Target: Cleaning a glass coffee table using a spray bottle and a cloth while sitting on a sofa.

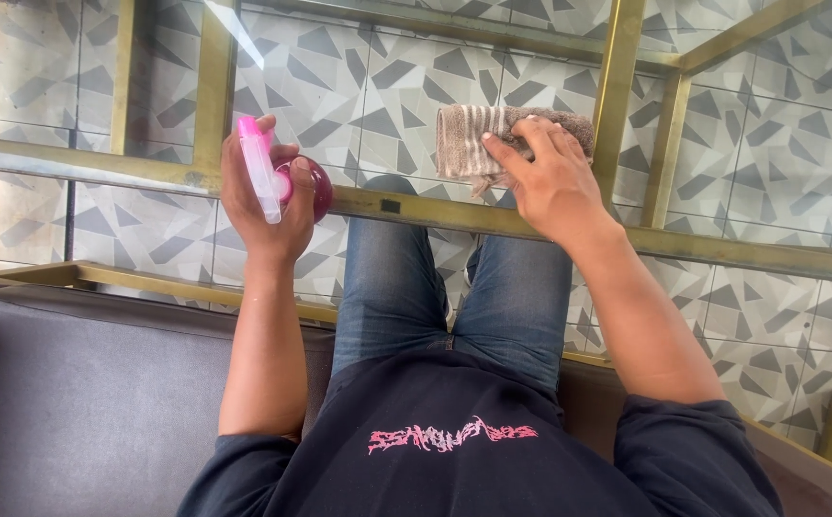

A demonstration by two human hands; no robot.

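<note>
The person's left hand (265,196), left of centre in the frame, was wrapped around a spray bottle (287,184) with a pink trigger head and a dark magenta body. The fingers were closed round the neck and the bottle was lifted clear of the glass rather than standing on it, the nozzle end pointing towards the upper part of the frame, as one holds a sprayer to aim it at a surface in front.

The right hand (550,182), right of centre, lay flat on a folded brown-and-cream striped cloth (478,142). Its fingers were spread and pressed down on top of the cloth rather than curled about it, pinning the cloth against the glass; that flat grip would suit rubbing across a pane.

The surface was a glass-topped desk (416,57) set in a brass-coloured metal frame (617,86), whose bars crossed the upper half of the picture. Through the glass showed a floor (770,144) tiled in grey and white triangles, and the person's knees in blue jeans (454,287). The person sat on a dark padded seat (81,402) filling the lower left, wearing a dark top with pink lettering.
</note>
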